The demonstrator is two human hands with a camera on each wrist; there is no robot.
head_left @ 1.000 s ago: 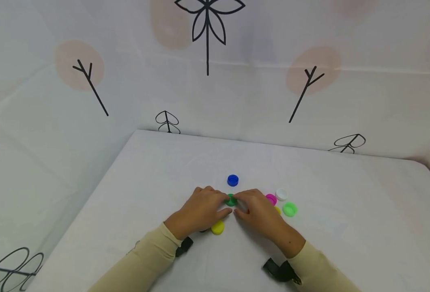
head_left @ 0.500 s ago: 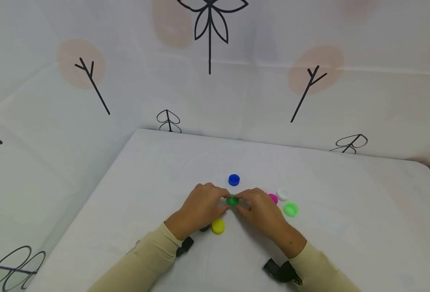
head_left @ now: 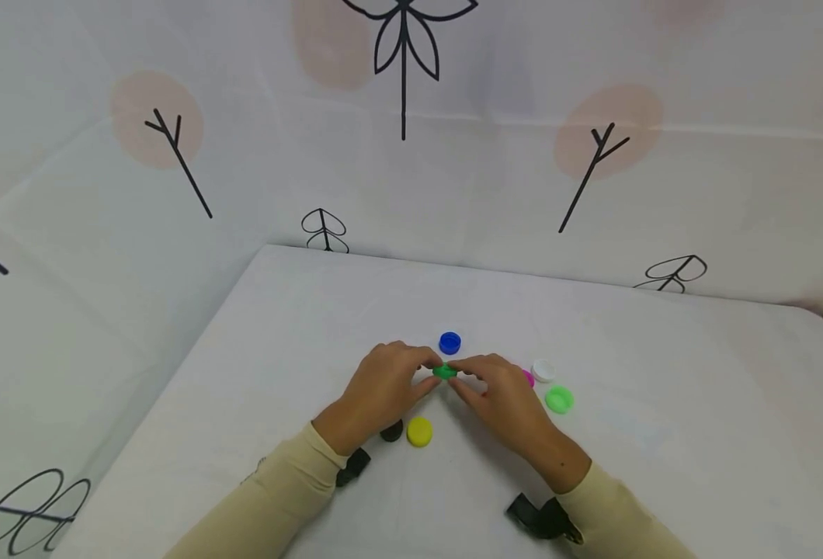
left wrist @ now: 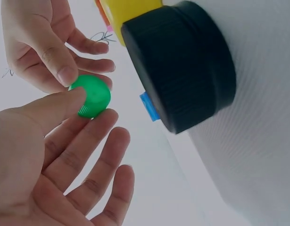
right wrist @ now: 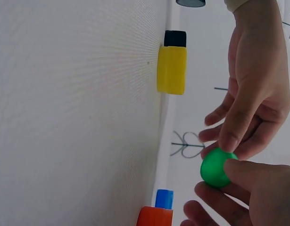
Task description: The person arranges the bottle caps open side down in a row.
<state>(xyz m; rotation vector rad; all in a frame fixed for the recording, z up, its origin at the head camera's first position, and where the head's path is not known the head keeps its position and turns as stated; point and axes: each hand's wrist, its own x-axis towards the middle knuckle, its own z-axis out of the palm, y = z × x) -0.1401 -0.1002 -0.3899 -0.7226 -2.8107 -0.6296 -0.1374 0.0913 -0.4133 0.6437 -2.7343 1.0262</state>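
L hand [head_left: 383,386], R hand [head_left: 506,397] pinch grn cap [head_left: 444,372]; blue cap [head_left: 449,344] hollow-up

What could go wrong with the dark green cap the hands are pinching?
The dark green cap is small and held only by fingertips, so it might slip from the left hand and right hand. If it falls, it could bump the blue cap just beyond. Pulling back, the left hand might knock the black cap or yellow cap.

Green cap [head_left: 444,373] rose with the left hand [head_left: 382,384] and right hand [head_left: 505,397]; black cap [head_left: 393,432], earlier mostly hidden by left hand, came into view.
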